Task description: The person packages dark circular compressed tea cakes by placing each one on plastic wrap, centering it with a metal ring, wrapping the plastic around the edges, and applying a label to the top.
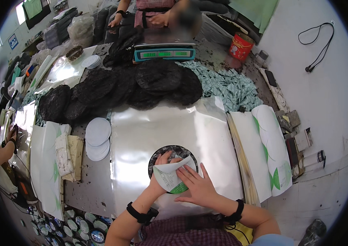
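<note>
A round label of white and green paper [169, 180], bearing print, lies curled between my hands with its white underside [177, 164] folded up. Beneath it is a black disc in shiny clear film [189, 152] on a sheet of glossy film [137, 132]. My left hand [157, 181] reaches under the label; its fingertips show beyond the paper, over the disc, and its grip is hidden. My right hand [197, 186] lies palm down, fingers spread, with fingertips touching the label. Left of the film sheet are stacked white paper discs [98, 132].
Behind the film sheet lie dark round cakes, seemingly dried seaweed [158, 77], and small green packets [226, 86]. Beyond are a digital scale [164, 53], a red tin [241, 47] and another person [155, 15]. Printed rolled sheets [272, 147] flank the right; wrapped blocks [69, 156] the left.
</note>
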`<state>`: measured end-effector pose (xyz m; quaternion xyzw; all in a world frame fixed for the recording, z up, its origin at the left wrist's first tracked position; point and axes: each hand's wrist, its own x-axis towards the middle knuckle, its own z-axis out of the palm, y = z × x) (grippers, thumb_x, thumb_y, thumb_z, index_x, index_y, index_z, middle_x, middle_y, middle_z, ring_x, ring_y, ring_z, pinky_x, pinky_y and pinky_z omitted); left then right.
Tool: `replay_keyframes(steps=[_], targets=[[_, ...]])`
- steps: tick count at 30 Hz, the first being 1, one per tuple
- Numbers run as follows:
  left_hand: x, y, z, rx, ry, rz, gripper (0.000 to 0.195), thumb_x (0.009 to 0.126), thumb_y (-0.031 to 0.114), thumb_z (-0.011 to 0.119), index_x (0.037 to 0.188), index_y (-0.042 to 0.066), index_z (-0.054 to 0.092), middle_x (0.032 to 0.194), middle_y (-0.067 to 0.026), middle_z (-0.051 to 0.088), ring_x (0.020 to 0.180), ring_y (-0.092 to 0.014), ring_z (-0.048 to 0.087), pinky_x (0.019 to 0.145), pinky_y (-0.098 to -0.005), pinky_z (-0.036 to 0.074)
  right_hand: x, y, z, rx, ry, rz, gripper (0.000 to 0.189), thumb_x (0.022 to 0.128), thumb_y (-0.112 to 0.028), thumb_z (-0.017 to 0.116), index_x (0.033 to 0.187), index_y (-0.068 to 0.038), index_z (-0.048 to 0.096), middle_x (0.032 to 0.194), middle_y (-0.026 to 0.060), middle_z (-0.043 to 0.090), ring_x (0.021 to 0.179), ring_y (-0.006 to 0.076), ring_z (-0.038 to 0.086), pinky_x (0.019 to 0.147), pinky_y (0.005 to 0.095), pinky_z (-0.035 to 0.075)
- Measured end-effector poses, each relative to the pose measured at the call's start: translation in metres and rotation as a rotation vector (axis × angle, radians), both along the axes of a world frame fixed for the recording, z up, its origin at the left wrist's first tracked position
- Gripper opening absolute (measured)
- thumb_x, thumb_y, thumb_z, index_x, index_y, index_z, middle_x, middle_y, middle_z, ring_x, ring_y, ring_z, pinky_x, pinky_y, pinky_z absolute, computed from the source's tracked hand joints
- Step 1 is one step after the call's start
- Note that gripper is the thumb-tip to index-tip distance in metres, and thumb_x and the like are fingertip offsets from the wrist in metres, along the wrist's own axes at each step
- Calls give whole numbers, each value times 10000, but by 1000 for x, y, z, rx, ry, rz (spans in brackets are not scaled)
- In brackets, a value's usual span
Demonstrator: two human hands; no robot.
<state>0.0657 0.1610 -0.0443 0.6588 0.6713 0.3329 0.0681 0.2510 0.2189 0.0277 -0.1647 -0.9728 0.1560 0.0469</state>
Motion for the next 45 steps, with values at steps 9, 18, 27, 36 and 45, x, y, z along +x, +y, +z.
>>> replay_keyframes(steps=[9,18,27,36,45], targets=[[9,-6,-27,-142,-663,-70,649,949,328,581,1508,113,332,1501,-106,438,1400,-282,402,1165,-431,304,-58,27,-32,-506,339,-119,780,957,-477,552,1536,-31,281,1601,219,232,1478,386,238,1200,523,153],[-75,-28,87,-504,-885,295,389,999,118,523,1370,3,547,1294,-189,629,1117,-211,643,934,-312,505,-53,16,-38,-256,117,-36,689,972,-471,531,1558,-194,297,1634,133,196,1487,428,165,1197,560,133],[-1,-19,40,102,-699,293,371,899,-56,518,1218,65,662,1112,-141,708,922,-230,687,873,-315,505,-65,4,-50,54,-45,-15,597,907,-495,592,1426,-212,511,1606,106,274,1461,451,210,1178,603,177],[-102,-136,91,116,-1142,498,371,898,-104,515,1243,-38,636,1159,-104,693,1064,-162,647,941,-286,496,-2,-24,5,101,669,177,588,838,-366,754,1343,-136,562,1430,90,533,1332,279,502,1163,491,305],[-113,-188,63,-14,-1195,558,424,859,-93,590,1275,-15,614,1183,-85,686,1077,-157,643,956,-297,493,31,54,-24,-1211,839,-726,568,969,-272,658,1411,4,432,1258,135,606,1127,211,595,947,333,486]])
